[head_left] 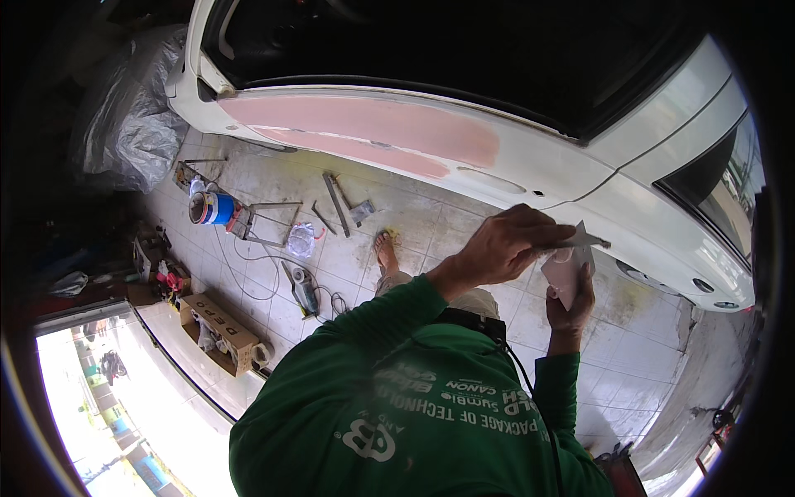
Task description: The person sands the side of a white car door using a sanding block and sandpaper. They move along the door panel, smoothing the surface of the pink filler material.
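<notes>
My left hand (pixel 507 244) grips a flat putty spreader (pixel 580 238), its thin grey blade pointing right. Just below that blade, my right hand (pixel 573 305) holds a flat, pale putty plate (pixel 566 275) with pinkish paste on it. The spreader overlaps the plate's upper part; whether they touch, I cannot tell. Both hands are in front of a white car (pixel 530 178), close to its side. Smooth pink filler (pixel 373 124) covers a long strip of the car's door, left of my hands.
On the tiled floor stand a blue can (pixel 214 209), a corded power tool (pixel 304 291) and a cardboard box (pixel 219 331). Metal strips (pixel 336 203) lie near my bare foot (pixel 386 251). Clear plastic sheeting (pixel 137 116) hangs at the far left.
</notes>
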Motion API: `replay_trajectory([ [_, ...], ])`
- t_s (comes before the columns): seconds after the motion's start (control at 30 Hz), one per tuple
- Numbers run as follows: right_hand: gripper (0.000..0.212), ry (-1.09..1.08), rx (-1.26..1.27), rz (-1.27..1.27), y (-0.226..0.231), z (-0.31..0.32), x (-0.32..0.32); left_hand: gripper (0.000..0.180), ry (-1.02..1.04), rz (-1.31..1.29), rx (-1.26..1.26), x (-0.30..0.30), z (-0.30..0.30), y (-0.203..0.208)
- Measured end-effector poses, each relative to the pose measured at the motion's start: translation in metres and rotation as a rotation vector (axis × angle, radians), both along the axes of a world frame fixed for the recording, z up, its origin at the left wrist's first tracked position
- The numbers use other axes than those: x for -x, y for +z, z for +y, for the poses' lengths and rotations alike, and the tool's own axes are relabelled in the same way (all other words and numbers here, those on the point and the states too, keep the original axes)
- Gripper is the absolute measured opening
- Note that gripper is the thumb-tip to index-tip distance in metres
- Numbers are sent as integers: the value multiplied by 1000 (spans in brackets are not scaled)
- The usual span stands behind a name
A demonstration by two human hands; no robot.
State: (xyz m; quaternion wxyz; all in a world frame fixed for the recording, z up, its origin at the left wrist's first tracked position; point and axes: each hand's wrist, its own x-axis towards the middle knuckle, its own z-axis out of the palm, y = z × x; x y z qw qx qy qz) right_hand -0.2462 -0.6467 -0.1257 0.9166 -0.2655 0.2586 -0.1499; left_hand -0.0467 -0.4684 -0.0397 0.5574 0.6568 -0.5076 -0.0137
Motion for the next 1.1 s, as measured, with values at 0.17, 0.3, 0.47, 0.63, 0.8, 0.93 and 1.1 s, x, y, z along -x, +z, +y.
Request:
replay_trajectory([
  [0.17,54,-77,-270,-123,19,27,-46,25,16,61,-530,11,121,-57],
  [0.3,54,160,134,26,43,55,-86,28,349,270,-396,-13,202,-34],
  [0.47,53,378,1281,-56,-30,102,-112,44,346,207,-275,-60,232,-10],
  [0.63,53,607,1030,184,6,230,-187,18,365,18,-200,-74,252,-45],
  [0.8,46,157,601,422,-69,318,-212,18,197,-6,-237,-81,354,-118],
  [0.93,47,130,299,368,-107,352,-224,26,261,44,-348,-117,443,-151],
  [1.1,51,368,-191,92,-196,414,-228,42,140,102,-162,-137,455,-168],
])
